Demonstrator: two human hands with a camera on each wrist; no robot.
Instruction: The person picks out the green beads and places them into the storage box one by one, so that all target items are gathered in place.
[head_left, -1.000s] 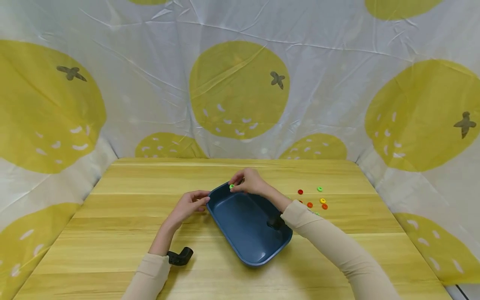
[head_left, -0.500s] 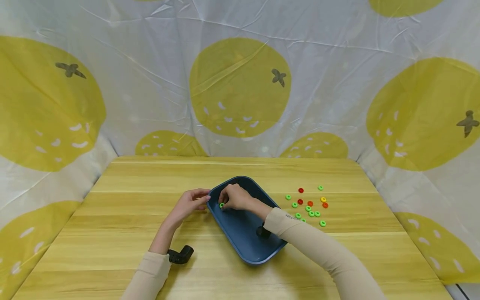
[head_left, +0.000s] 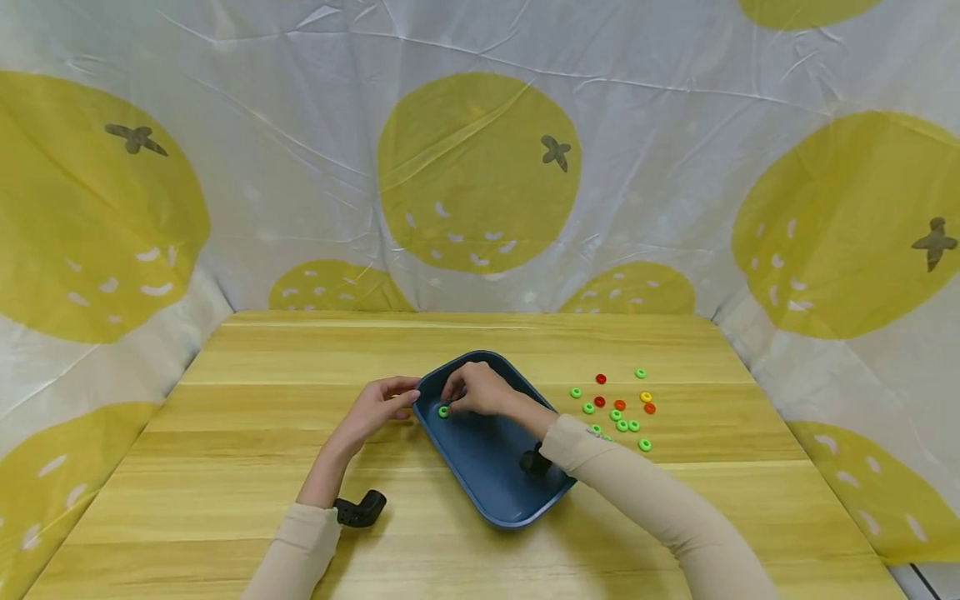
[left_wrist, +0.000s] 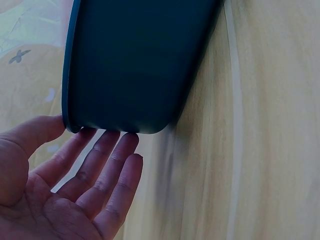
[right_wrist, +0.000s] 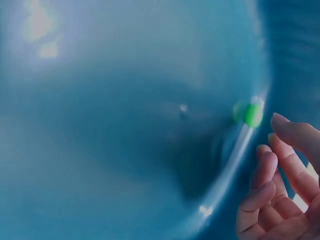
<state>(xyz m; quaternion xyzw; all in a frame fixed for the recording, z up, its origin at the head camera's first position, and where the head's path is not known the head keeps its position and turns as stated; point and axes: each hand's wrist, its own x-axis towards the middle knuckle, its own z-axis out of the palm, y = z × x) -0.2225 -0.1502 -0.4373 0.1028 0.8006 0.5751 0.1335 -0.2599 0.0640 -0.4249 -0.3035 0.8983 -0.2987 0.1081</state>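
Note:
A deep blue rectangular basin (head_left: 495,467) stands on the wooden table, turned at an angle. In its left corner lies a small green ring (head_left: 444,412), which the right wrist view shows as a blurred green ring (right_wrist: 253,115) by the floor's edge. My right hand (head_left: 478,390) is inside the basin, its loosely bent fingers a short gap away from that ring. At the basin's left corner, my left hand (head_left: 378,404) touches the outside. The left wrist view shows its thumb (left_wrist: 42,132) at the rim and outstretched fingers (left_wrist: 102,150) against the outer wall.
Several small rings lie scattered right of the basin: green ones (head_left: 644,445), red ones (head_left: 601,379), orange ones (head_left: 649,408) and a yellow one (head_left: 646,397). A black wrist device (head_left: 362,509) is on the left forearm. A lemon-printed cloth (head_left: 480,175) hangs behind the table.
My right hand has gone from above the basin's far rim down inside, carrying the green ring. It has let the ring go in the corner and drawn slightly back. The left hand stays put.

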